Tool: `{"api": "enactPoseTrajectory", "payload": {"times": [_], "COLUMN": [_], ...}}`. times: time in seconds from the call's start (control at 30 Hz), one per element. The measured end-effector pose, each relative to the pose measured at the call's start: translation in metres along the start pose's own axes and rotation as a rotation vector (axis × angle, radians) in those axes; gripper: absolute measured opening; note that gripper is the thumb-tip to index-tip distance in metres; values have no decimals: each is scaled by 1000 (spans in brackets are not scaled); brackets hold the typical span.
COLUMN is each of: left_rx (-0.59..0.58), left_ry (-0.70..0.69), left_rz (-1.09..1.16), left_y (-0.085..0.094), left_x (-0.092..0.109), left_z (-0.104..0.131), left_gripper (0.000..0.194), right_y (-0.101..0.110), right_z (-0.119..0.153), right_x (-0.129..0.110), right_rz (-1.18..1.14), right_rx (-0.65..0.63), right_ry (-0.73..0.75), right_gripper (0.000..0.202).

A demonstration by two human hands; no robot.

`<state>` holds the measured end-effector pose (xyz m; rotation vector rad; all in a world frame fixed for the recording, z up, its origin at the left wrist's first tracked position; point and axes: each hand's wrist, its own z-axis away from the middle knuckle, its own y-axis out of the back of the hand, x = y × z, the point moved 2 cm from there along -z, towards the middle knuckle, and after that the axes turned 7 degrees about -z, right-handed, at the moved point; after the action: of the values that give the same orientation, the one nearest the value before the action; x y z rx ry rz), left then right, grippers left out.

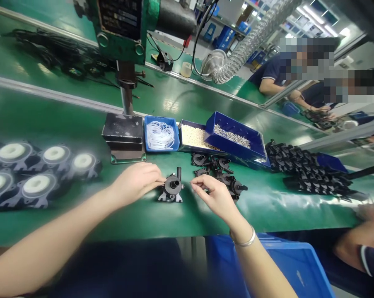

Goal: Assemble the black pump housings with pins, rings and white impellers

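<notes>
A black pump housing (173, 186) with an upright outlet tube and a centre spout stands on the green bench before me. My left hand (138, 182) is at its left side, fingers pinched together with the tips at the housing's edge. Whatever lies between those fingertips is too small to tell. To the right, my right hand (213, 192) is apart from the housing, thumb and index finger pinched close; what they hold, if anything, cannot be made out. Behind that hand lie several more black pump housings (236, 187), partly covered by it.
Behind stand a press (124, 128), a blue tray of white rings (160, 134), a bin of pale small pieces (193, 136) and a blue bin of screws (232, 136). Black parts with white discs (39, 185) lie left, stacked black parts (307, 167) right. A co-worker's arm (365, 236) is near.
</notes>
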<state>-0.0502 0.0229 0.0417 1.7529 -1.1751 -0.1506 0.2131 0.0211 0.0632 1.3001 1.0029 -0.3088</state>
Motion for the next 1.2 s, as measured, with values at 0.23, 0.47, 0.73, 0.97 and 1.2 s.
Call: {"api": "enactPoseTrajectory", "payload": {"times": [0.23, 0.47, 0.73, 0.97, 1.2], "left_rx": [-55, 128, 177, 145, 182], "left_ry": [-40, 251, 122, -3, -297], "left_rz": [-40, 240, 84, -195, -383], "left_y": [7, 9, -21, -27, -23], "left_x": [-2, 12, 39, 38, 36], "left_z": [2, 7, 0, -8, 3], "left_gripper": [20, 8, 9, 13, 19], "right_y": [-32, -50, -48, -49, -47], "right_z": [16, 20, 19, 20, 21], "right_x": [33, 55, 55, 59, 59], "right_rz": [-123, -168, -209, -244, -254], "right_rx": [143, 288, 289, 271, 263], "right_ry": [-51, -32, -16, -10, -18], "right_gripper": [9, 10, 8, 7, 7]}}
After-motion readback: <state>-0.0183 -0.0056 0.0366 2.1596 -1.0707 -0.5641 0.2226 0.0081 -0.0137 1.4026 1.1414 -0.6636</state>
